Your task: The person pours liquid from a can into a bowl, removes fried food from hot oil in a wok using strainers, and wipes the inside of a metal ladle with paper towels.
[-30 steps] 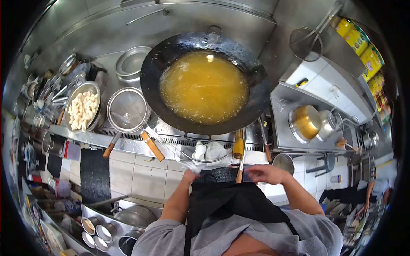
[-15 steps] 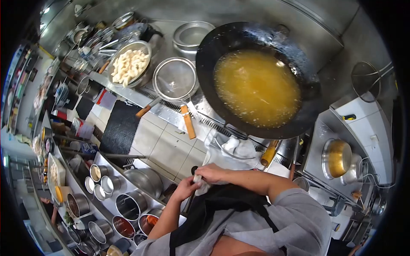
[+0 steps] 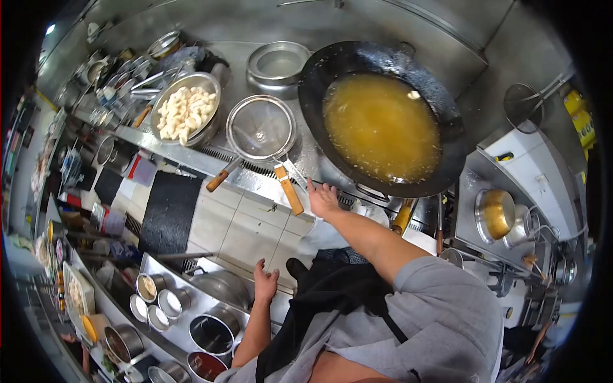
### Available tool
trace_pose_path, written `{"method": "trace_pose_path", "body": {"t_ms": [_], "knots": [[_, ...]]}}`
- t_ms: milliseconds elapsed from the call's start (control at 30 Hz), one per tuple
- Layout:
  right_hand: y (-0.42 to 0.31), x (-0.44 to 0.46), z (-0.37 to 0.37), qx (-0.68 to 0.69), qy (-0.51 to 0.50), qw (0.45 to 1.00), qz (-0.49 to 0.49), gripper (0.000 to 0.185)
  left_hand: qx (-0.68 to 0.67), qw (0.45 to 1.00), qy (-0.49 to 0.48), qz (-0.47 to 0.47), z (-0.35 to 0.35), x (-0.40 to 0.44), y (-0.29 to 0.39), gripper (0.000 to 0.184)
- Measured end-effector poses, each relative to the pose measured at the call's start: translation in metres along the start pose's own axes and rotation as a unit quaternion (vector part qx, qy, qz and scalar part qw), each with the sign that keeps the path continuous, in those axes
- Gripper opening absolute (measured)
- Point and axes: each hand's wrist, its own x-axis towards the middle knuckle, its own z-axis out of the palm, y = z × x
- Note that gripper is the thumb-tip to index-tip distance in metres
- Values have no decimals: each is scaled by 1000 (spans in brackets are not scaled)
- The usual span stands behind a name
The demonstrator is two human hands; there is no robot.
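Observation:
My right hand [image 3: 324, 200] reaches forward over the stove edge with its fingers apart, close to a flat wooden handle [image 3: 289, 189] that it does not clearly grip. My left hand [image 3: 265, 283] is low on the left, fingers spread, holding nothing. A white cloth [image 3: 357, 216] lies partly behind my right forearm. Beyond stands a large black wok [image 3: 450, 163] of yellow oil [image 3: 382, 131], with one small pale piece [image 3: 414, 95] near its far side. Left of it, a round mesh strainer [image 3: 258, 121] rests over a container.
A metal bowl of pale pieces [image 3: 187, 112] stands left of the strainer. A lidless pot [image 3: 274, 64] is behind it. Pots of dark liquid [image 3: 211, 333] and red sauce [image 3: 205, 365] sit at lower left. A gold-coloured bowl [image 3: 497, 214] is at right. A mesh skimmer [image 3: 523, 107] hangs at the wall.
My hands were together on a whitish cloth before my apron; they have parted. My right hand moved forward to the stove edge, my left opened. The view shifted slightly.

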Motion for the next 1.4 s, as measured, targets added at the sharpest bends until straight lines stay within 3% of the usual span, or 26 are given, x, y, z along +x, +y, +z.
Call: {"method": "trace_pose_path", "body": {"t_ms": [100, 167, 200, 233, 300, 400, 567, 700, 767, 800, 833, 867, 1000, 1067, 1200, 1233, 1300, 1333, 1400], "knots": [[0, 4, 0, 39, 37, 998, 20, 69, -13, 999, -13, -35, -15, 6, 1, 65], [-4, 7, -21, 203, -42, 978, -21, 55, -16, 999, -11, -31, -20, 6, 4, 64], [-4, -5, -27, 464, -150, 872, 49, 42, -23, 999, -22, -40, -23, 5, 6, 64], [-10, -19, -40, 466, -144, 872, 52, 42, -30, 998, -34, -50, -24, 4, 9, 63], [-17, -39, -60, 706, -220, 674, 4, 40, -35, 997, -53, -49, -23, 10, 6, 63], [-18, -90, -98, 683, -190, 701, -71, 34, -40, 995, -77, -46, -21, 19, 15, 62], [27, -167, -180, 707, -149, 677, -141, 40, -26, 994, -100, -20, -17, 29, 42, 60], [121, -173, -236, 658, 75, 747, -55, 48, -10, 995, -100, 12, -15, 39, 50, 58], [177, -164, -254, 586, 155, 795, 40, 51, -18, 995, -95, 12, -14, 42, 54, 58], [201, -156, -264, 541, 168, 821, 71, 54, -2, 995, -94, 27, -15, 49, 46, 56], [228, -144, -270, 552, 149, 813, 113, 56, 14, 995, -93, 42, -15, 53, 42, 55], [260, -123, -261, 325, 207, 915, 118, 55, 10, 995, -87, 42, -15, 54, 43, 54], [295, -81, -250, 327, 134, 917, 186, 47, 28, 995, -81, 50, -12, 55, 41, 52], [300, -60, -233, 551, 83, 814, 165, 39, 41, 994, -92, 28, -12, 42, 62, 51], [288, -41, -212, 615, 22, 780, 108, 30, 17, 995, -94, 9, -8, 36, 57, 50], [283, -37, -208, 613, 17, 782, 108, 30, -27, 992, -114, -39, -6, 34, 65, 50], [271, -27, -204, 709, -4, 702, 67, 23, -79, 984, -131, -92, 3, 37, 69, 50], [263, -21, -203, 705, -9, 706, 65, 23, -93, 979, -151, -102, 13, 48, 65, 53], [246, -11, -197, 765, -8, 643, 38, 18, -111, 973, -167, -111, 31, 75, 63, 56]]}}
